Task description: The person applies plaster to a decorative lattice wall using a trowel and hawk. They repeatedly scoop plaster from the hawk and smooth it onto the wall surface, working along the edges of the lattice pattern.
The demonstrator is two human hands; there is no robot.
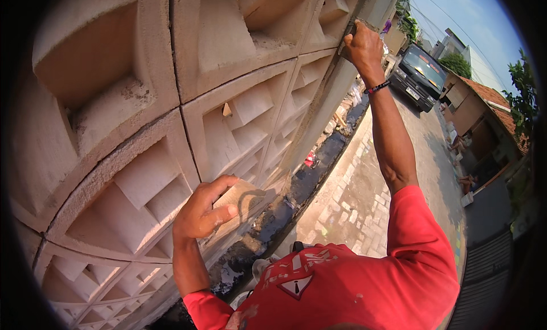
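Observation:
My left hand (205, 211) is closed on the edge of a flat, light-brown board (242, 200), thumb on the near side and fingers over the top. It is held beside the lower part of a wall of pale openwork blocks (188, 122). Higher up, at the far end of that wall, my right hand (364, 44) makes a fist round a flat, greyish tool (345, 38) against the concrete post (319, 96). Its handle is hidden in my fingers, so its exact kind is unclear.
A drainage ditch (310, 185) with dark water and rubble runs along the foot of the wall. Beyond lies a paved lane (364, 207), with a dark vehicle (419, 76) farther up. Low tiled-roof buildings (484, 111) line the right side, where people sit.

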